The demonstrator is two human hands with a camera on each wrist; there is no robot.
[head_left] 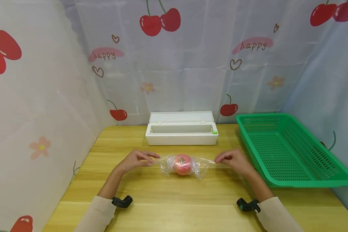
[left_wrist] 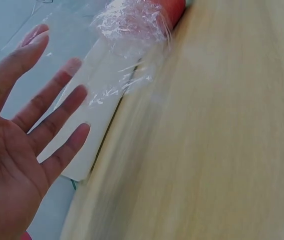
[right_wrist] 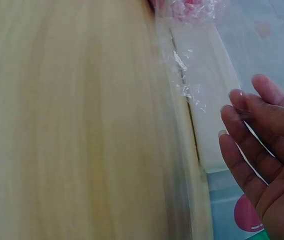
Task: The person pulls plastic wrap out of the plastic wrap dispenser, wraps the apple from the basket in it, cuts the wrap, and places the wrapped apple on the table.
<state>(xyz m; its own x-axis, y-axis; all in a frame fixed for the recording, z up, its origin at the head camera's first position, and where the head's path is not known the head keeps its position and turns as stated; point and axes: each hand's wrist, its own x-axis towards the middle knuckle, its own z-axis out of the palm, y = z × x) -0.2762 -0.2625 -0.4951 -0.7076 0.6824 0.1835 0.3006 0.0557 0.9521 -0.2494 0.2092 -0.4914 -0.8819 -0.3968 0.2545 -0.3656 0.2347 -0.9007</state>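
A red apple (head_left: pixel 182 164) sits at the middle of the wooden table, wrapped in clear plastic film (head_left: pixel 201 168) that bunches on both sides of it. My left hand (head_left: pixel 135 159) pinches the film's left end between thumb and index finger; its other fingers spread apart in the left wrist view. On the opposite side my right hand (head_left: pixel 235 160) pinches the right end with thumb and fingertips (right_wrist: pixel 239 100). Between the two hands the film stretches out sideways, with the apple in the centre.
Behind the apple stands a long white box (head_left: pixel 182 140) with its lid raised and a small green piece (head_left: pixel 215 132) at its right end. A green plastic basket (head_left: pixel 307 184) is at the right. Printed curtains (head_left: pixel 185 90) enclose the back and sides.
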